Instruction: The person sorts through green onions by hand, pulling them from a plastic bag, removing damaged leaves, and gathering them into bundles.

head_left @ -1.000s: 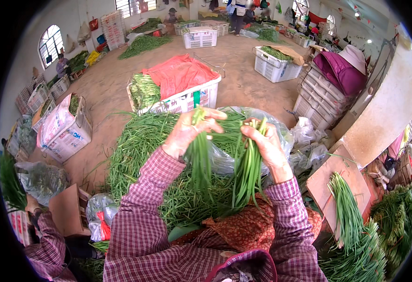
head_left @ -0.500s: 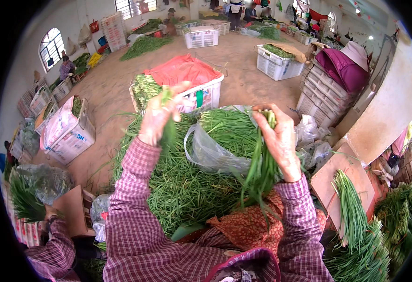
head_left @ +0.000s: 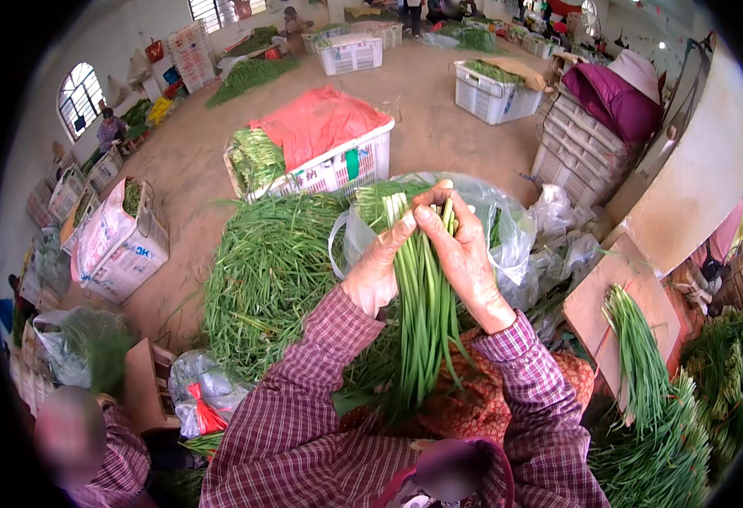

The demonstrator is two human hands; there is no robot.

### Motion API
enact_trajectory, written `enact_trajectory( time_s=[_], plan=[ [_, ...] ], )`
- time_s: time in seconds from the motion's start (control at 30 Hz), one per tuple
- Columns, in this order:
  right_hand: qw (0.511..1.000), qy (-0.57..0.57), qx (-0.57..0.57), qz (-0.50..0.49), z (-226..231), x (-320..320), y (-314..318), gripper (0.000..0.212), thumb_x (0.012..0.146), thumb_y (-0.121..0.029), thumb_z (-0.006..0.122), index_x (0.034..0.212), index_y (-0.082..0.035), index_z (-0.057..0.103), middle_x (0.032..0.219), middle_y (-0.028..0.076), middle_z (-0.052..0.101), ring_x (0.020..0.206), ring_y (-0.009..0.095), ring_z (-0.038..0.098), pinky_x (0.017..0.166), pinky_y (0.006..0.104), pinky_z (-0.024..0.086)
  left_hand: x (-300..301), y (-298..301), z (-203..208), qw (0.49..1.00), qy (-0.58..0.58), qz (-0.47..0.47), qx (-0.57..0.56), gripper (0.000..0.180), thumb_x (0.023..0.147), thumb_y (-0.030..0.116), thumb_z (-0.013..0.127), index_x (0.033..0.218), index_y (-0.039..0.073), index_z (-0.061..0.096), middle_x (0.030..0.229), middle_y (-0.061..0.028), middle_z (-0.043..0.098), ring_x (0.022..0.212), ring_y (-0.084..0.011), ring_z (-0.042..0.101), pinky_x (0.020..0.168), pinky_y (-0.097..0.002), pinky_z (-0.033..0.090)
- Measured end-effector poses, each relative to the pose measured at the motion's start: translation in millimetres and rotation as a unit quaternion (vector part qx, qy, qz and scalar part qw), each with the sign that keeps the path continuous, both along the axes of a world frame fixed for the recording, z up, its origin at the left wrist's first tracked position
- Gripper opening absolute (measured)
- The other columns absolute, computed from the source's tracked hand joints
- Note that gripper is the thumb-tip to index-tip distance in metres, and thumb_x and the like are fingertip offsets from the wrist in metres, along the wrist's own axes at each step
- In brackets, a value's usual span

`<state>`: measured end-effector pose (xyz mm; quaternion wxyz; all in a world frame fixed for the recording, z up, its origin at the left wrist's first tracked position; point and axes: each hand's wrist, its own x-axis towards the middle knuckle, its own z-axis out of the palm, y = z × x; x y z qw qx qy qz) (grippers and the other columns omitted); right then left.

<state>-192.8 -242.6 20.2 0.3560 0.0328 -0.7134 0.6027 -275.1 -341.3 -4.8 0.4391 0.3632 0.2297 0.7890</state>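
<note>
Now that they are no longer working apart, the left hand (head_left: 378,264) and right hand (head_left: 466,254) are gripping green stalks (head_left: 422,309) together, seemingly merging two handfuls.

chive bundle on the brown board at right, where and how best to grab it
Probably by its pale stem end, from above: the chive bundle is narrower there and uncovered on top, with the brown board beneath.

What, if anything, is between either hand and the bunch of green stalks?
Nothing visible. The left hand and right hand are both directly on the bunch of green stalks, near its pale ends. The clear plastic bag lies beyond the hands, not between.
</note>
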Motion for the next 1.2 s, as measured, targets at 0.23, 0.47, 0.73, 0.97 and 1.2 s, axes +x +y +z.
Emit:
enact_trajectory(
  time_s=[0.23,0.47,0.73,0.97,1.2],
  plan=[
    [0.933,0.048,0.351,-0.062,13,9,17,0.042,0.090,-0.033,0.061,0.124,-0.009,0.057,0.111,0.011,0.060,0.107,0.030,0.052,0.094,0.0410,0.039,18,-13,-19,0.995,-0.049,-0.024,-0.080,0.096,0.076,0.056,0.074,0.143,0.003,0.031,0.139,-0.0137,0.046,0.124,-0.0241,0.051,0.105,-0.0406,0.046],
    [0.885,0.012,0.464,0.028,5,-1,44,0.027,0.093,-0.034,0.057,0.104,-0.014,0.069,0.093,0.002,0.066,0.092,0.026,0.059,0.088,0.0407,0.043,21,-13,-2,0.957,0.051,-0.091,-0.269,0.054,0.075,0.023,0.076,0.118,-0.004,0.058,0.099,-0.0150,0.068,0.093,-0.0251,0.068,0.088,-0.0393,0.056],
    [0.993,-0.013,0.111,-0.030,17,11,55,0.069,0.092,-0.050,0.058,0.139,-0.004,0.042,0.132,0.023,0.055,0.127,0.032,0.050,0.105,0.0420,0.042,-19,-14,33,0.968,0.092,0.145,-0.183,0.040,0.074,0.015,0.077,0.109,-0.001,0.063,0.087,-0.0104,0.068,0.073,-0.0186,0.068,0.062,-0.0311,0.060],
    [0.974,-0.128,0.117,0.143,-28,8,43,0.086,0.088,-0.056,0.061,0.147,-0.002,0.029,0.141,0.024,0.045,0.133,0.034,0.041,0.107,0.0428,0.037,-92,-5,69,0.986,0.096,0.136,0.020,0.041,0.080,0.011,0.072,0.117,0.000,0.058,0.080,-0.0061,0.064,0.080,-0.0227,0.064,0.085,-0.0425,0.055],
    [0.879,-0.386,0.280,0.010,-109,28,105,0.039,0.097,-0.032,0.054,0.122,-0.002,0.060,0.101,0.021,0.069,0.091,0.035,0.067,0.085,0.0431,0.051,-165,-67,102,0.984,0.029,0.108,0.141,0.030,0.084,0.005,0.065,0.113,0.006,0.062,0.079,-0.0035,0.057,0.080,-0.0205,0.057,0.091,-0.0435,0.050]
  ],
)
